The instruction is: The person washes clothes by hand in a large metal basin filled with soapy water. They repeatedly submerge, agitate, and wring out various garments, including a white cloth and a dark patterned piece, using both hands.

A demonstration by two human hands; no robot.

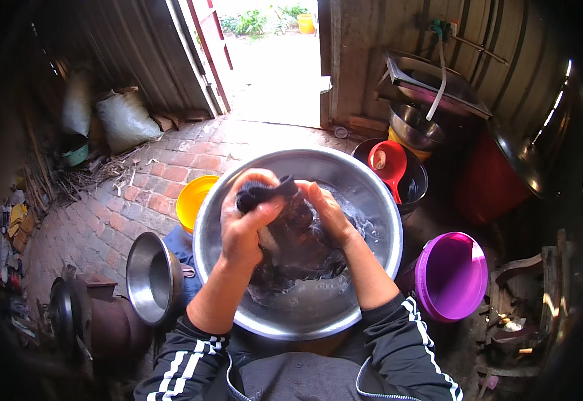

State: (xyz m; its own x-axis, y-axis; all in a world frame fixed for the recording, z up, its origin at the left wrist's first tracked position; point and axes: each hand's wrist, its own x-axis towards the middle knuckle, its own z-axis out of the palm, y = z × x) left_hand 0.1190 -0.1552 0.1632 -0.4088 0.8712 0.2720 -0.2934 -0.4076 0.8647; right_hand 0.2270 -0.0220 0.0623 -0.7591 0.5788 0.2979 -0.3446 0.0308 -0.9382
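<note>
A large metal basin (299,328) stands before me, with cloudy, sudsy water and dark wet cloth (291,255) in it. Above the water, my left hand (246,220) grips a bunched piece of dark ribbed fabric (259,193) between thumb and fingers. My right hand (329,213) is at the other end of this fabric, palm turned inward and fingers fairly straight; whether it pinches the cloth is hard to tell. Part of the dark cloth hangs between the hands towards the water.
Left of the basin are a yellow basin (191,205) and a tilted steel bowl (146,280). To the right stand a black bucket (419,188) holding a red dipper (389,163), and a purple bucket (452,275). A sink (431,80) with a hose is farther back, beside an open doorway.
</note>
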